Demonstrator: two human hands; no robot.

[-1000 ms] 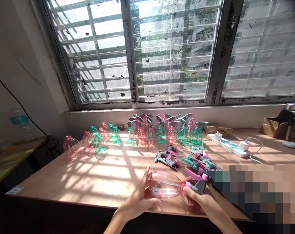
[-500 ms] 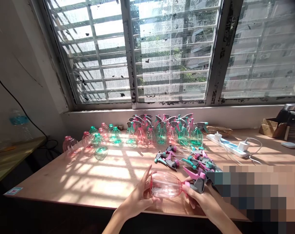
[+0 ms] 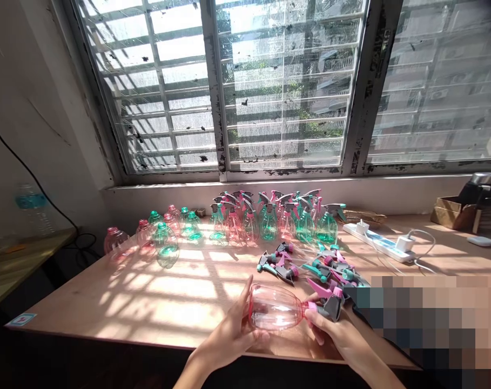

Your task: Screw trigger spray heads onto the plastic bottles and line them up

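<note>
A clear pink spray bottle (image 3: 274,308) lies sideways above the near edge of the wooden table (image 3: 176,292). My left hand (image 3: 229,335) cups its round body from below, thumb up along its base. A pink and grey trigger head (image 3: 328,302) sits on the bottle's neck, and my right hand (image 3: 334,332) has its fingers closed round that neck. Just behind my hands lies a heap of loose trigger heads (image 3: 310,265) in pink, teal and grey.
Finished pink and green spray bottles (image 3: 269,219) stand in rows under the window. Capless bottles (image 3: 160,237) sit at the back left. A white power strip (image 3: 381,243) with a plugged charger and a cardboard box (image 3: 451,210) are at the right. A blurred patch covers the near right.
Both hands and the bottle have stayed almost in place; the bottle has shifted very slightly and the right fingers have moved a little on the neck.
</note>
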